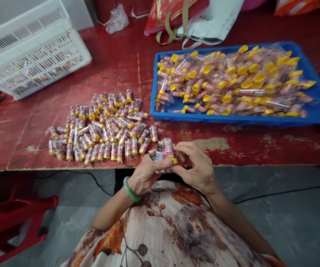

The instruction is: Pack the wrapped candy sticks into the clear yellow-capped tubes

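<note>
At the table's front edge, my left hand (144, 173) is closed around a small bundle of printed sleeves (162, 149) with pink, white and black print. The thumb lies across the front of the bundle. My right hand (195, 165) meets it from the right, thumb and fingers pinched at the sleeve edge by a yellow patch. Its fingertips partly hide what is between them. Just left of the hands lies a spread of small clear-wrapped tubes (111, 128) with yellow ends and purple print, some standing and others lying.
A blue tray (198, 118) at the back right holds many yellow-capped tubes in clear wrap (232, 79). A white slotted crate (41, 61) stands at the back left. Bags (210, 22) lie behind the tray. A red stool (17, 215) is on the floor at left.
</note>
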Demonstrator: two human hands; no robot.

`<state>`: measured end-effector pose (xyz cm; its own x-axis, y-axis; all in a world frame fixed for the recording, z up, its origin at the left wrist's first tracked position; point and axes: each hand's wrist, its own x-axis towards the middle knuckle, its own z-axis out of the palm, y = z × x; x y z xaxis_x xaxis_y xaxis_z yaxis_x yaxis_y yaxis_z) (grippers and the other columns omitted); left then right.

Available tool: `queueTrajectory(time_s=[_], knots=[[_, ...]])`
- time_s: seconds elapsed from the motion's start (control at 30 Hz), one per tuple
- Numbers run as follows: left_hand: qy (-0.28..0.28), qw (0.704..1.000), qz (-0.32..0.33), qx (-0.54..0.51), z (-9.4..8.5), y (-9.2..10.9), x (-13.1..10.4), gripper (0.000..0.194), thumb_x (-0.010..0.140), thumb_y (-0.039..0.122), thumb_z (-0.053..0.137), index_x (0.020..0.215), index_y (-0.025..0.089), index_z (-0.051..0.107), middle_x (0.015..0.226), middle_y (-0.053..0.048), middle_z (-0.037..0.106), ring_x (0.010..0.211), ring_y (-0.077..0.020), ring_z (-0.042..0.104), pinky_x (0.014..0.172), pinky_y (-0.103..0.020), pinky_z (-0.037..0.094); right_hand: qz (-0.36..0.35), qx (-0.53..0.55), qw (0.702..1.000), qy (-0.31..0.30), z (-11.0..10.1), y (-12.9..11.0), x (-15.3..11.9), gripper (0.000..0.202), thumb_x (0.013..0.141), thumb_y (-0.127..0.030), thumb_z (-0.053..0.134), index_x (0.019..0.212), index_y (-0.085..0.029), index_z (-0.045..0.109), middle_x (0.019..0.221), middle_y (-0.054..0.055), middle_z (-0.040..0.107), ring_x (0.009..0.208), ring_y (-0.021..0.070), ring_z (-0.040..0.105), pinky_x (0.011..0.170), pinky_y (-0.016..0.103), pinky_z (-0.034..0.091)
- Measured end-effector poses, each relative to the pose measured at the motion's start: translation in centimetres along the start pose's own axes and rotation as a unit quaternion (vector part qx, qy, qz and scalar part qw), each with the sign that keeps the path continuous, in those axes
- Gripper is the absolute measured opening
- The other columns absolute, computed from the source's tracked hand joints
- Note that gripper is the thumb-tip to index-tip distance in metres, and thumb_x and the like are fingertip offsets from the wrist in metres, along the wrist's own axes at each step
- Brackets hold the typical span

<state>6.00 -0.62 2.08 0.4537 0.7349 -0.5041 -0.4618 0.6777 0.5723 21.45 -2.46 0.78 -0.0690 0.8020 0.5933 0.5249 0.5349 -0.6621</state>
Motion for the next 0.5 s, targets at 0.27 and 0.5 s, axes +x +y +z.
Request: queueTrajectory(time_s=[0.27, 0.5], knots=[[0.012, 0.999, -0.016, -0.033, 0.0, 0.6, 0.1, 0.037, 0.051, 0.020, 0.090, 0.081, 0.013, 0.070, 0.079, -0.002, 0.069, 0.068, -0.0141, 0.063, 0.064, -0.026, 0.052, -0.067, -0.077, 0.994, 0.044, 0.2, -0.6, -0.8, 0.033, 0.082, -0.011, 0.062, 0.112, -0.021, 0.064, 0.095, 0.007, 0.068, 0.084, 0.0184, 0.067, 0.068, 0.029, 0.055], [0.049, 0.998, 0.007, -0.039, -1.5, -0.3, -0.1, 0.036, 0.047, 0.019, 0.091, 0.075, 0.011, 0.070, 0.071, -0.002, 0.068, 0.061, -0.0121, 0.061, 0.063, -0.025, 0.051, -0.214, -0.240, 0.944, 0.068, 2.5, 0.1, -1.9, 0.033, 0.077, -0.006, 0.062, 0.110, -0.012, 0.063, 0.083, 0.012, 0.069, 0.069, 0.0185, 0.065, 0.059, 0.028, 0.054]])
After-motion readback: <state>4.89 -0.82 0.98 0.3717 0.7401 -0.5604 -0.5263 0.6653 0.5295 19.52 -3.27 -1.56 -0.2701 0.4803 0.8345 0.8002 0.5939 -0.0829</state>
